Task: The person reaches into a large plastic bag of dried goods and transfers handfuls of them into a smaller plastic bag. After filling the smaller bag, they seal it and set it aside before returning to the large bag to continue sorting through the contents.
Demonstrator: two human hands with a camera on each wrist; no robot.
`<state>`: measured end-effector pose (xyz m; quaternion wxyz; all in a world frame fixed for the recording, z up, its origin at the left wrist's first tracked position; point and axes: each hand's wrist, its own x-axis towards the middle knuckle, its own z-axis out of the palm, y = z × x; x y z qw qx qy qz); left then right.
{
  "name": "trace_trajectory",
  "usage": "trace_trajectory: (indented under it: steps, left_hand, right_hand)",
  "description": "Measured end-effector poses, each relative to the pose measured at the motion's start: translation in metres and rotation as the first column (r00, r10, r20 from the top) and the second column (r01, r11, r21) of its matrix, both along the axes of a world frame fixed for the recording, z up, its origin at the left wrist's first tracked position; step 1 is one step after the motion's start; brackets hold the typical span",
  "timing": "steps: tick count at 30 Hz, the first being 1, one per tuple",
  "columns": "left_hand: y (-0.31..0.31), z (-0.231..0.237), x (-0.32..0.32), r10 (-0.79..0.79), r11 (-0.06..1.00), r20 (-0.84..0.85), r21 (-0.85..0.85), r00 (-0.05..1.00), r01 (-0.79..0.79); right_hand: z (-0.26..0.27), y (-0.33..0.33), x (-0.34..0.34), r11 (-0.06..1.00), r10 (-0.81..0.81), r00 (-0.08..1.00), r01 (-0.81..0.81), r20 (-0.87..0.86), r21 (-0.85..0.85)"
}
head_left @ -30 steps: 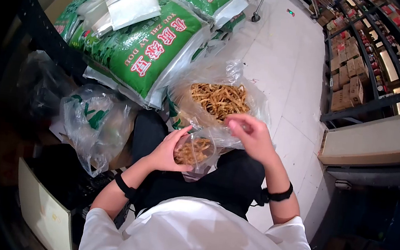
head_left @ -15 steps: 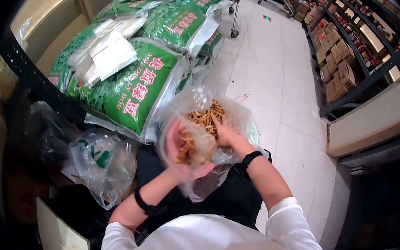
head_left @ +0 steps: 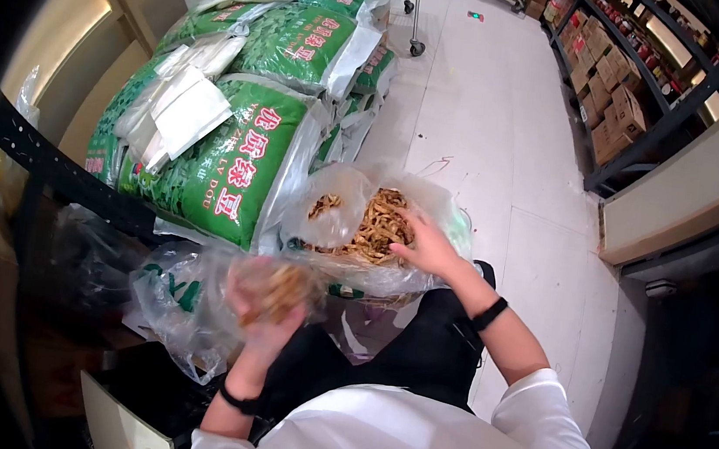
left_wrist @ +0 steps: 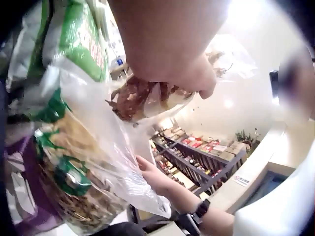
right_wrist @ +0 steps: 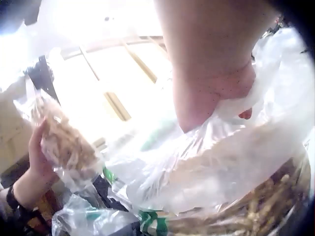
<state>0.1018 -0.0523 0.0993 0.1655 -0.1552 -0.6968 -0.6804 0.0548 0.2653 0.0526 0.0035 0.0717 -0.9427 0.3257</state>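
A small clear bag of brown dried strips (head_left: 282, 291) is gripped in my left hand (head_left: 266, 324), blurred, left of my lap; the right wrist view shows fingers round the side of that bag (right_wrist: 66, 140). The large clear bag (head_left: 441, 200) stands open in front of my knees, with dried strips (head_left: 381, 227) inside. My right hand (head_left: 429, 248) is at its right side, fingers spread over the strips and thumb apart. In the right wrist view the plastic partly covers my right fingers.
Green and white printed sacks (head_left: 235, 159) are stacked at the left, with white bags (head_left: 187, 114) on top. A clear bag with green print (head_left: 186, 294) lies left of my lap. A cart (head_left: 412, 11) and shelves with cartons (head_left: 620, 120) stand farther off.
The small bag in my left hand has moved left, away from the large bag. My right hand has shifted slightly right, its fingers now more spread. The head view has tilted up since the earliest frame.
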Motion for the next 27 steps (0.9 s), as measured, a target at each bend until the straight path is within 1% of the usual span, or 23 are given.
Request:
trace_trajectory:
  steps: [1,2,3,4,6,8,9,10,11,12,13,14,15,16,17,19,20,22,23,24,25,26,27]
  left_hand:
    - [-0.025,0.000,0.011,0.051,0.988,-0.069,-0.143,0.996,-0.060]
    - [-0.051,-0.001,0.026,0.088,0.952,-0.142,-0.280,0.986,-0.125]
    - [-0.067,0.007,0.050,0.146,0.937,-0.094,-0.306,0.985,-0.168]
    - [-0.083,0.017,0.075,0.206,0.919,-0.049,-0.334,0.977,-0.210]
    - [-0.122,0.030,0.115,0.270,0.890,-0.009,-0.379,0.963,-0.253]
    - [-0.153,0.068,0.149,0.247,0.886,0.187,-0.441,0.951,-0.143]
    - [-0.156,0.106,0.153,0.238,0.885,0.197,-0.447,0.951,-0.129]
    - [-0.158,0.154,0.159,0.247,0.667,0.056,-0.734,0.967,-0.127]
    - [-0.159,0.196,0.163,0.201,0.359,-0.082,-0.921,0.976,-0.152]
    - [-0.159,0.215,0.164,0.103,0.008,-0.198,-0.980,0.975,-0.199]
    - [-0.154,0.228,0.164,0.091,-0.032,-0.225,-0.974,0.970,-0.223]
    - [-0.155,0.240,0.163,0.100,-0.037,-0.229,-0.973,0.968,-0.227]
    - [-0.157,0.245,0.163,0.132,0.010,-0.217,-0.975,0.967,-0.220]
    - [-0.161,0.246,0.162,0.177,0.093,-0.188,-0.974,0.966,-0.206]
    - [-0.164,0.245,0.160,0.222,0.218,-0.139,-0.958,0.965,-0.188]
    - [-0.169,0.230,0.156,0.279,0.493,0.021,-0.861,0.960,-0.124]
    - [-0.170,0.215,0.156,0.283,0.616,0.120,-0.783,0.952,-0.085]
    - [-0.169,0.180,0.155,0.236,0.829,0.314,-0.559,0.920,-0.022]
    - [-0.166,0.158,0.158,0.193,0.893,0.398,-0.450,0.897,0.008]
    - [-0.163,0.138,0.163,0.151,0.933,0.463,-0.359,0.874,0.029]
    - [-0.158,0.117,0.170,0.117,0.959,0.513,-0.282,0.850,0.038]
    - [-0.156,0.099,0.176,0.090,0.975,0.552,-0.219,0.829,0.040]
    - [-0.154,0.082,0.185,0.068,0.986,0.584,-0.166,0.809,0.036]
  right_hand:
    - [0.006,0.007,0.009,1.000,-0.001,1.000,0.001,0.003,-0.010]
    - [0.012,0.014,0.022,0.997,-0.040,0.999,0.040,-0.001,-0.071]
    - [0.015,0.022,0.034,0.989,-0.077,0.997,0.076,-0.004,-0.128]
    - [0.016,0.029,0.046,0.988,-0.077,0.997,0.077,0.002,-0.135]
    - [0.013,0.040,0.069,0.986,-0.140,0.987,0.131,-0.080,-0.104]
    - [0.018,0.047,0.084,0.985,-0.140,0.989,0.135,-0.040,-0.110]
    - [0.022,0.050,0.091,0.987,-0.126,0.992,0.124,-0.013,-0.103]
    - [0.028,0.053,0.096,0.986,-0.133,0.991,0.132,-0.002,-0.105]
    - [0.034,0.056,0.100,0.990,-0.095,0.995,0.097,0.027,-0.105]
    - [0.040,0.058,0.104,0.992,-0.057,0.997,0.063,0.054,-0.108]
    - [0.046,0.058,0.113,0.984,-0.103,0.994,0.106,0.029,-0.145]
    - [0.051,0.060,0.120,0.983,-0.104,0.994,0.108,0.033,-0.150]
    - [0.056,0.063,0.129,0.970,-0.143,0.989,0.135,-0.025,-0.200]
    - [0.056,0.066,0.140,0.954,-0.186,0.979,0.161,-0.079,-0.254]
    - [0.052,0.071,0.152,0.951,-0.191,0.979,0.166,-0.076,-0.259]
    - [0.042,0.084,0.188,0.877,-0.335,0.926,0.373,0.173,-0.302]
    - [0.029,0.089,0.210,0.849,-0.372,0.885,0.446,0.281,-0.281]
    - [-0.006,0.099,0.252,0.799,-0.411,0.765,0.565,0.496,-0.208]
    - [-0.033,0.106,0.279,0.820,-0.435,0.729,0.563,0.528,-0.102]
    - [-0.066,0.113,0.313,0.895,-0.438,0.727,0.409,0.529,0.179]
    - [-0.088,0.111,0.343,0.903,-0.399,0.632,0.399,0.665,0.163]
    - [-0.120,0.103,0.380,0.825,-0.302,0.492,0.564,0.816,-0.035]
    - [-0.148,0.098,0.420,0.761,-0.071,0.394,0.615,0.916,-0.206]
